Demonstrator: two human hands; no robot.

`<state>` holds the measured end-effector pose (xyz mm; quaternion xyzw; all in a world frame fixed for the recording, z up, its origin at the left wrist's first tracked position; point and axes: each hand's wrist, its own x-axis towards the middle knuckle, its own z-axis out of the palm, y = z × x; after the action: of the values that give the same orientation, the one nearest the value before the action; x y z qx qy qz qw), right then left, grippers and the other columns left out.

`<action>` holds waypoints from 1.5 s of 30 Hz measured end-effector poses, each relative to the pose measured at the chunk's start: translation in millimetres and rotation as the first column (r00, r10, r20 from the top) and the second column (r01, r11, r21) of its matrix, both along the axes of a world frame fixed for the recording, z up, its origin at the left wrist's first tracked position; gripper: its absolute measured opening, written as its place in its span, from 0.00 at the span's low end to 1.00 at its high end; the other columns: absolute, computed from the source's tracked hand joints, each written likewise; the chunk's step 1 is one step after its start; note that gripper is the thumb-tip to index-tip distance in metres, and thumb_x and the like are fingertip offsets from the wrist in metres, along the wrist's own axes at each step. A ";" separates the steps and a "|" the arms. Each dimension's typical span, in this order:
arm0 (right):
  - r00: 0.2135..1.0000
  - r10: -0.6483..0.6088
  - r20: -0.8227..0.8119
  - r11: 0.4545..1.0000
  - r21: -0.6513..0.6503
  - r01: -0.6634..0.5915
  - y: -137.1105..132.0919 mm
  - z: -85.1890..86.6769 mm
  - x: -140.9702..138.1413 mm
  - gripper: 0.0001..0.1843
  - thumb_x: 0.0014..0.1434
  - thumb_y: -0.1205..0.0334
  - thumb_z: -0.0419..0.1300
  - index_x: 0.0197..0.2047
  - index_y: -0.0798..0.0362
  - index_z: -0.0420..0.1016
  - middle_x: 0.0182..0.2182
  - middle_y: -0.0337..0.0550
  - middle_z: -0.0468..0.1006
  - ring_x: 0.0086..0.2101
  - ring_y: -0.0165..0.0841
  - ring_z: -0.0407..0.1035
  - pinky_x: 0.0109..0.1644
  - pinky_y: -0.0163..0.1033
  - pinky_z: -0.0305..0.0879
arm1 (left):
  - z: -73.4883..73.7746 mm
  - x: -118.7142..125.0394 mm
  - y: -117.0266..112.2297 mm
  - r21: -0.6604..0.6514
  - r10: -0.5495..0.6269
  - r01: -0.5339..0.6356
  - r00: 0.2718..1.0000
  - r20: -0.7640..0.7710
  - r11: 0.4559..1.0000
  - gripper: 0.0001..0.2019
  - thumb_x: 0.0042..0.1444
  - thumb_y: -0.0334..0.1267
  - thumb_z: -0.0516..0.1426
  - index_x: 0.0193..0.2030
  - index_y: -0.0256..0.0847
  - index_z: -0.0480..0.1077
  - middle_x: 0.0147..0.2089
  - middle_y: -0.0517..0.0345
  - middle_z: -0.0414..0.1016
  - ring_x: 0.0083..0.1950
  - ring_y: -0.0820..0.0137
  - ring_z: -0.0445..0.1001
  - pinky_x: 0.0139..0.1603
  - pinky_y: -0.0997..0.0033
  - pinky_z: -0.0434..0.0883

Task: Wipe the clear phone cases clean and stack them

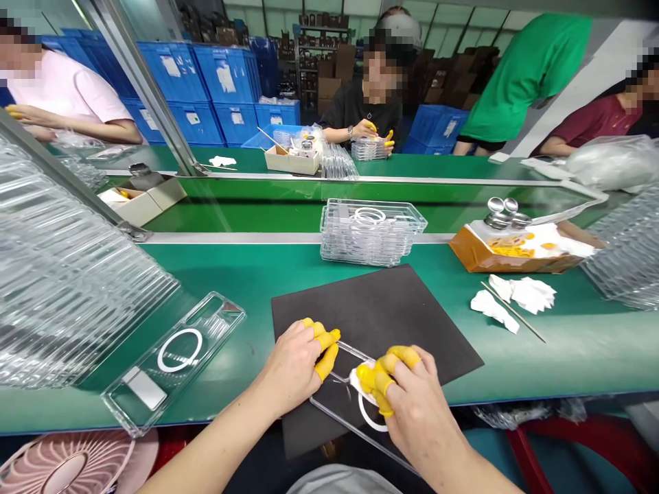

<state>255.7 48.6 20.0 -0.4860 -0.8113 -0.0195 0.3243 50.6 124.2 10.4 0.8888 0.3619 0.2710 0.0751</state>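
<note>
A clear plastic case with a white ring lies over the front of the black mat. My left hand, in yellow finger cots, pinches the case at its far left end. Pressed in the fingers of my right hand, also in yellow cots, is a white wipe, which touches the case surface near the ring. The near right part of the case is hidden under my right hand and forearm. Another clear case with a white ring and a white block lies to the left.
Stacked clear cases stand behind the mat, with a tall stack at left and more at right. An orange-brown box holds metal-topped bottles and yellow cots. Crumpled tissues and a wooden stick lie right. Co-workers sit across the belt.
</note>
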 end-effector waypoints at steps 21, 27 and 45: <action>0.288 -0.185 -0.940 0.891 -0.284 -0.355 40.5 25.5 48.9 0.22 0.57 0.53 0.62 0.19 0.51 0.57 0.21 0.36 0.57 0.25 0.32 0.58 0.31 0.42 0.62 | 7.8 -3.8 -15.4 0.003 0.184 -0.184 0.983 -0.029 0.983 0.12 0.63 0.43 0.56 0.33 0.38 0.73 0.30 0.51 0.74 0.34 0.60 0.74 0.38 0.59 0.74; 0.394 -0.191 -0.899 0.940 -0.284 -0.192 47.4 17.3 55.6 0.22 0.57 0.48 0.58 0.20 0.50 0.54 0.22 0.38 0.62 0.26 0.33 0.62 0.32 0.44 0.66 | 41.8 -11.7 10.9 0.022 0.105 -0.103 0.990 -0.099 0.994 0.12 0.65 0.33 0.50 0.37 0.40 0.74 0.31 0.54 0.77 0.30 0.65 0.76 0.30 0.69 0.72; 0.620 -0.768 -0.158 0.639 -0.151 0.754 212.0 80.5 254.8 0.10 0.47 0.66 0.59 0.17 0.54 0.66 0.25 0.52 0.70 0.41 0.49 0.68 0.44 0.50 0.57 | 13.2 -6.3 -57.6 0.043 0.266 -0.262 0.951 -0.157 0.964 0.54 0.46 0.63 0.63 0.72 0.42 0.42 0.65 0.32 0.64 0.63 0.39 0.65 0.51 0.41 0.75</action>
<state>510.5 260.6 100.6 -0.7938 -0.4909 -0.0756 0.3510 44.3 66.6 23.6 0.8523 0.4793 0.2096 -0.0009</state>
